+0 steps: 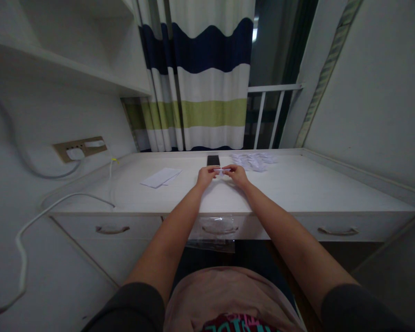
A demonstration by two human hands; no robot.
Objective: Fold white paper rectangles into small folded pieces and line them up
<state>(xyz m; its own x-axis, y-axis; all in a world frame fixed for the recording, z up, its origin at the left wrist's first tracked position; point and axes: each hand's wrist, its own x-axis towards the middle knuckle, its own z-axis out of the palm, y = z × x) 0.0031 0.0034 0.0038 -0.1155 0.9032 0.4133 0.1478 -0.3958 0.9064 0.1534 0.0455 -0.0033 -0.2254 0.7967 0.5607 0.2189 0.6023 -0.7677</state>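
Above the middle of the white desk, my left hand (206, 176) and my right hand (237, 174) face each other, fingers pinched on a small piece of white paper (222, 171). The paper spans the short gap between the fingertips; how it is folded is too small to make out. Just behind my hands lies a black phone-like slab (213, 160). To the right and behind my right hand is a pile of crumpled or folded white paper pieces (254, 161). Left of my left hand, flat white sheets (161, 177) overlap on the desk.
The white desk (314, 189) has drawers along its front. A clear plastic bag (214, 245) hangs below its middle edge. A white cable (65, 199) crosses the left corner, near a wall socket (79, 148). A striped curtain (212, 85) and window rail stand behind.
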